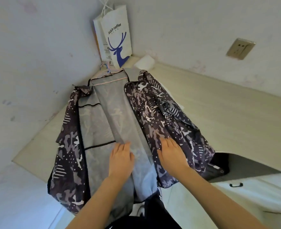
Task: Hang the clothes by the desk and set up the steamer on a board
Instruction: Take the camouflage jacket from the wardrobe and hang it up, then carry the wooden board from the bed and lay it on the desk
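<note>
A dark camouflage-print jacket (161,116) with a grey lining lies spread open on the pale desk (227,113), still on a pink hanger (110,80) near the wall corner. My left hand (120,158) lies flat on the grey lining near the jacket's middle, fingers straight. My right hand (170,153) presses flat on the right front panel, fingers stretched over the patterned cloth. The jacket's lower hem hangs over the desk's front edge. No steamer or board is in view.
A white paper coffee bag (115,37) with a blue deer print hangs in the wall corner beyond the hanger. A wall socket (239,48) sits at the upper right. A drawer with a dark handle (235,185) lies below the desk, at the right.
</note>
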The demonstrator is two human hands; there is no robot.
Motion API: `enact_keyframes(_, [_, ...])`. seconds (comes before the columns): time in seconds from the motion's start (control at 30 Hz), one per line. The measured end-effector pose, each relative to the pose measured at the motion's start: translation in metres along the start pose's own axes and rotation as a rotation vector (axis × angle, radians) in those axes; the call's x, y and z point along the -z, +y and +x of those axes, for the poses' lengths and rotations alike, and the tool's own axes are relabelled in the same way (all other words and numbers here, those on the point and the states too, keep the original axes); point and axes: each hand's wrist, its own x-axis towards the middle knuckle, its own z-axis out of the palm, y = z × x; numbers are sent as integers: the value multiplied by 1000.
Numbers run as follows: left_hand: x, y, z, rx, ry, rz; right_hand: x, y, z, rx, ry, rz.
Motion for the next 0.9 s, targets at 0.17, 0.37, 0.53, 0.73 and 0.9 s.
enact_keyframes(0.17, [-3, 32, -20, -152, -1, -73, 16, 10, -58, -85, 100, 15])
enact_keyframes(0.37, [-11, 76, -43, -370, 0, -57, 22, 31, -117, -260, 113, 82])
enact_keyframes(0.53, [-29, 110, -62, -531, -28, -48, 22, 52, -169, -377, 163, 122])
enact_keyframes(0.73, [-48, 157, -108, -667, -63, -36, 26, 74, -240, -554, 132, 171])
enact_keyframes(0.9, [-66, 195, -165, -781, -96, -44, 23, 93, -313, -640, 160, 212])
